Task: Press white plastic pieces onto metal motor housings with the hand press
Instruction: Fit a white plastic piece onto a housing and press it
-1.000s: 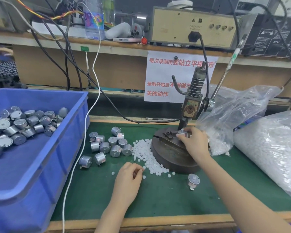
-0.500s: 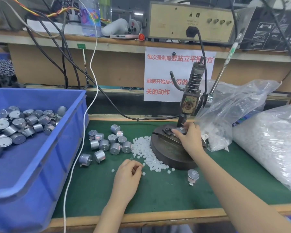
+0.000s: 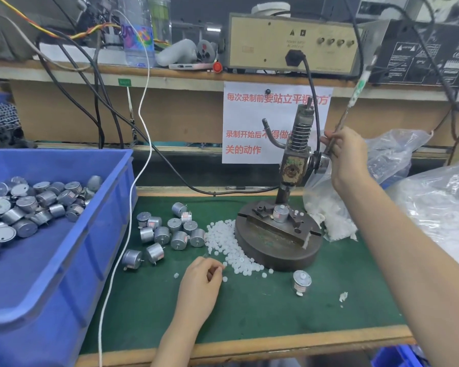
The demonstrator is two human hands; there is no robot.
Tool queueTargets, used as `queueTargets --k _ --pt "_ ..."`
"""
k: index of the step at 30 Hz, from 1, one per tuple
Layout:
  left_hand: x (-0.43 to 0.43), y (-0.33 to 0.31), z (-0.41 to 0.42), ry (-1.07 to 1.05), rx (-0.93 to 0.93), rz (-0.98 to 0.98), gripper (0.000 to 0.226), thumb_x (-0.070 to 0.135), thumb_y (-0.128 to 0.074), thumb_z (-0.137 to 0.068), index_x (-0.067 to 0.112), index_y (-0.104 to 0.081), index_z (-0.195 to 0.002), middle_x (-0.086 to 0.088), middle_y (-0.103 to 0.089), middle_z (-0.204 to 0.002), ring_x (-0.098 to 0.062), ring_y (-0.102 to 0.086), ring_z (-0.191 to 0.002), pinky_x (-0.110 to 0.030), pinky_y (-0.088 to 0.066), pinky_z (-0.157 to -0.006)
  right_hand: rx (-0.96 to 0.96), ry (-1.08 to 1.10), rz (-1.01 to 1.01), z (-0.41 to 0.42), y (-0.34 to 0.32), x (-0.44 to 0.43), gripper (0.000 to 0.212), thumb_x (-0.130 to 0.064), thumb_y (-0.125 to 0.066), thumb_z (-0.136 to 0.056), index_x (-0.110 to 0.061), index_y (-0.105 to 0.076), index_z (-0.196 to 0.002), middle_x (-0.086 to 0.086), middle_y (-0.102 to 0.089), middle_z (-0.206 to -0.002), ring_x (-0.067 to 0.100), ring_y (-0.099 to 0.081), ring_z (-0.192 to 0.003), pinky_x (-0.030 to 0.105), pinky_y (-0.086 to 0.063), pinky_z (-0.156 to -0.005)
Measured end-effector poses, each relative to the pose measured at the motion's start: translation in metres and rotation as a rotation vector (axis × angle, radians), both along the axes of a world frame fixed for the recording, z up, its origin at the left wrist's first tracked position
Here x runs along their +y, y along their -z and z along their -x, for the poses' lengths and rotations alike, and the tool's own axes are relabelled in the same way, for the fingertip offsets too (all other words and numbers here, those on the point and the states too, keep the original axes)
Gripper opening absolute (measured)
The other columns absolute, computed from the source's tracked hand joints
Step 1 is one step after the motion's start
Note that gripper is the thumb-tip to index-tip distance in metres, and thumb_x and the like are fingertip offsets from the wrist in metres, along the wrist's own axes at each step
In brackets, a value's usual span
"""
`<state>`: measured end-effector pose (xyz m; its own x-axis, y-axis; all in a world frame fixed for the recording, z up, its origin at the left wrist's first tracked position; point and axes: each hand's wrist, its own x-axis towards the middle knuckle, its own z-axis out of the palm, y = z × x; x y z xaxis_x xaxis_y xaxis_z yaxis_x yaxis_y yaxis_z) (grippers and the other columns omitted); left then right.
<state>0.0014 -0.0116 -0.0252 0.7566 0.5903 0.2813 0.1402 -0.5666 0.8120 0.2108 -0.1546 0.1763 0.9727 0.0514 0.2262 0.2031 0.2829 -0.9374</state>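
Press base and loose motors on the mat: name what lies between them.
White plastic pieces, piled on the green mat, in the head view.

Factory assembly bench, small-parts workshop. Green mat (image 3: 263,313) lay under both hands. Blue bin (image 3: 51,327) left of the left hand (image 3: 200,282) held metal motor housings (image 3: 24,205), with more loose motors (image 3: 170,231) and a pile of white plastic pieces (image 3: 228,245) just beyond it. Hand press (image 3: 294,165) stood on the mat, its lever (image 3: 348,109) gripped in the right hand (image 3: 347,152). Bulk bags (image 3: 440,207) of white parts sat right of that hand. Shelf (image 3: 170,75) above the hands carried a beige power unit (image 3: 289,41) and cables (image 3: 98,102), with a printed notice (image 3: 249,123) below.
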Motion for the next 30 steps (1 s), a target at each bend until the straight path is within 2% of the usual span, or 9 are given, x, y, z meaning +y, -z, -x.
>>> queueTargets --k 4,9,12,15,18,20,22,26,30 --pt "-0.001 0.000 0.000 -0.006 0.003 -0.015 0.015 0.010 -0.055 -0.089 0.018 -0.066 -0.083 0.008 -0.051 -0.079 -0.002 -0.049 -0.070 -0.007 -0.035 -0.064 -0.216 0.098 0.012 0.028 0.033 -0.004 0.009 -0.012 -0.050 -0.088 -0.020 -0.052 -0.086 -0.010 -0.054 -0.080 -0.003 -0.051 -0.071 0.011 -0.042 -0.069" --pt "-0.001 -0.001 -0.001 -0.010 0.015 -0.022 0.014 0.009 -0.056 -0.089 0.017 -0.066 -0.084 0.010 -0.050 -0.078 -0.002 -0.048 -0.071 -0.006 -0.035 -0.065 -0.273 0.101 0.041 0.027 0.030 -0.005 0.024 -0.017 -0.050 -0.092 -0.022 -0.044 -0.070 -0.006 -0.046 -0.069 0.006 -0.046 -0.068 0.006 -0.039 -0.062" --pt "-0.001 -0.002 -0.001 -0.021 0.009 -0.028 0.014 0.008 -0.057 -0.088 0.017 -0.066 -0.082 0.010 -0.050 -0.076 -0.002 -0.048 -0.071 -0.007 -0.035 -0.065 -0.333 0.089 0.059 0.026 0.036 -0.004 0.020 -0.016 -0.050 -0.092 -0.023 -0.046 -0.074 -0.005 -0.049 -0.074 0.005 -0.048 -0.072 0.003 -0.039 -0.063" --pt "-0.003 -0.004 0.000 0.005 0.010 -0.033 0.013 0.006 -0.061 -0.085 0.017 -0.067 -0.080 0.009 -0.051 -0.075 -0.004 -0.048 -0.068 -0.008 -0.036 -0.064 -0.378 0.086 0.093 0.030 0.053 -0.011 0.018 -0.009 -0.047 -0.092 -0.025 -0.053 -0.100 -0.009 -0.059 -0.103 -0.007 -0.055 -0.094 0.009 -0.043 -0.085" --pt "-0.004 -0.004 0.003 0.071 0.039 -0.088 0.011 0.008 -0.066 -0.081 0.019 -0.068 -0.081 0.010 -0.051 -0.074 -0.003 -0.047 -0.072 -0.008 -0.034 -0.066 -0.192 0.138 0.117 0.029 0.079 -0.018 0.023 -0.012 -0.045 -0.092 -0.019 -0.054 -0.112 -0.003 -0.058 -0.118 0.008 -0.053 -0.115 0.026 -0.042 -0.099" --pt "-0.005 -0.003 0.003 0.096 0.058 -0.110 0.011 0.009 -0.066 -0.082 0.020 -0.068 -0.082 0.012 -0.050 -0.076 -0.002 -0.046 -0.075 -0.007 -0.034 -0.068 -0.080 0.100 0.355 0.025 0.095 -0.020 0.019 -0.014 -0.047 -0.092 -0.015 -0.058 -0.108 0.001 -0.061 -0.110 0.019 -0.055 -0.111 0.032 -0.043 -0.092" --pt "-0.004 -0.004 0.003 0.104 0.063 -0.112 0.013 0.009 -0.065 -0.082 0.023 -0.067 -0.083 0.013 -0.050 -0.078 -0.001 -0.045 -0.076 -0.007 -0.034 -0.069 -0.066 -0.014 0.653 0.023 0.112 -0.016 0.024 -0.020 -0.051 -0.092 -0.012 -0.060 -0.113 0.004 -0.063 -0.110 0.019 -0.055 -0.102 0.028 -0.038 -0.084" --pt "-0.005 -0.005 0.003 0.107 0.068 -0.121 0.014 0.010 -0.065 -0.083 0.024 -0.065 -0.083 0.013 -0.050 -0.078 0.000 -0.044 -0.077 -0.006 -0.033 -0.069 -0.282 -0.086 0.976 0.021 0.129 0.000 0.043 -0.030 -0.059 -0.089 -0.012 -0.054 -0.127 0.005 -0.056 -0.125 0.021 -0.051 -0.113 0.030 -0.039 -0.091" --pt "-0.006 -0.006 0.004 0.094 0.065 -0.100 0.010 0.010 -0.064 -0.084 0.019 -0.067 -0.082 0.013 -0.050 -0.076 0.000 -0.045 -0.076 -0.005 -0.033 -0.067 -0.472 -0.025 1.140 0.022 0.136 0.007 0.038 -0.025 -0.063 -0.087 -0.010 -0.058 -0.121 0.009 -0.058 -0.120 0.027 -0.052 -0.109 0.036 -0.040 -0.093"
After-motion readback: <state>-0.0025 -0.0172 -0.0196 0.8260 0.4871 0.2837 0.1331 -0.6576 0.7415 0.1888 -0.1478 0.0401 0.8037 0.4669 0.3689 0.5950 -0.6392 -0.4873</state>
